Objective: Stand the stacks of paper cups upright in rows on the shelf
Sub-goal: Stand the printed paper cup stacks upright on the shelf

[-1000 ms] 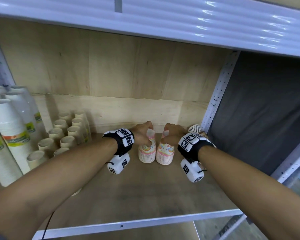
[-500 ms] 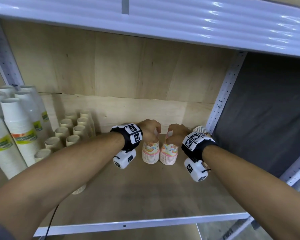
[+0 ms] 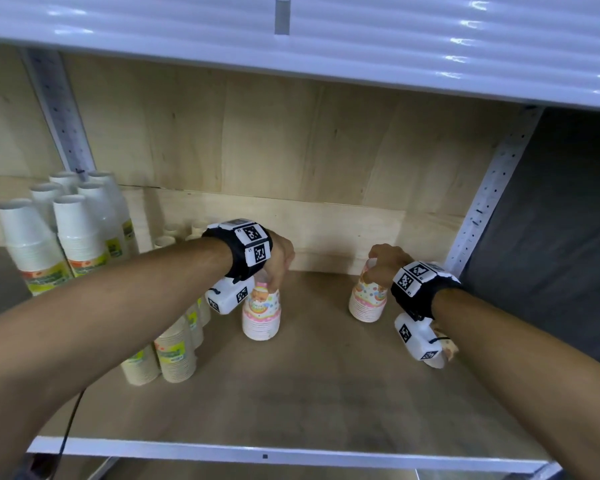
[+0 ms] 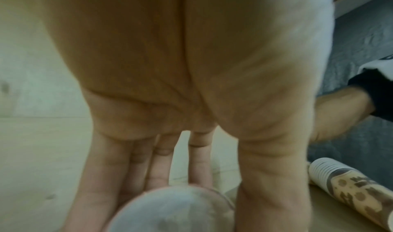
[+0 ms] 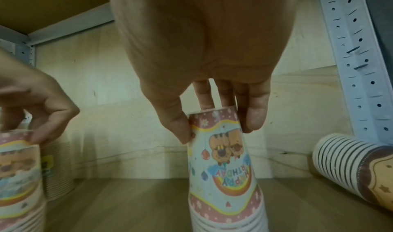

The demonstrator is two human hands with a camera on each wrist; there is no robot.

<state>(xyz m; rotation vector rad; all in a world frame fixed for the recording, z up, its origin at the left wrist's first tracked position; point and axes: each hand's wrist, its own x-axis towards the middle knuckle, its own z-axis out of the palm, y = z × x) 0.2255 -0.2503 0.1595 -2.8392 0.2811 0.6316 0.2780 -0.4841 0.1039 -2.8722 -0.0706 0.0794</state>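
Note:
Two upside-down stacks of pink birthday-print paper cups stand on the wooden shelf (image 3: 309,393). My left hand (image 3: 274,285) grips the top of the left stack (image 3: 261,317) from above; the left wrist view shows fingers and thumb around its white top (image 4: 170,208). Further right, the other stack (image 3: 366,303) is upright, its top held by my right hand (image 3: 371,271), with thumb and fingers pinching the top cup (image 5: 221,160). A brown-patterned stack (image 5: 351,168) lies on its side at the right, mostly hidden under my right wrist in the head view.
Tall white cup stacks (image 3: 32,244) and shorter beige stacks (image 3: 174,355) stand in rows at the left. A perforated metal upright (image 3: 489,188) bounds the right side. The upper shelf (image 3: 326,46) hangs overhead. Bare board lies between the two pink stacks.
The two pink stacks stood side by side in the middle; now they are apart. My left hand carried its stack left toward the beige cups, my right hand carried its stack right.

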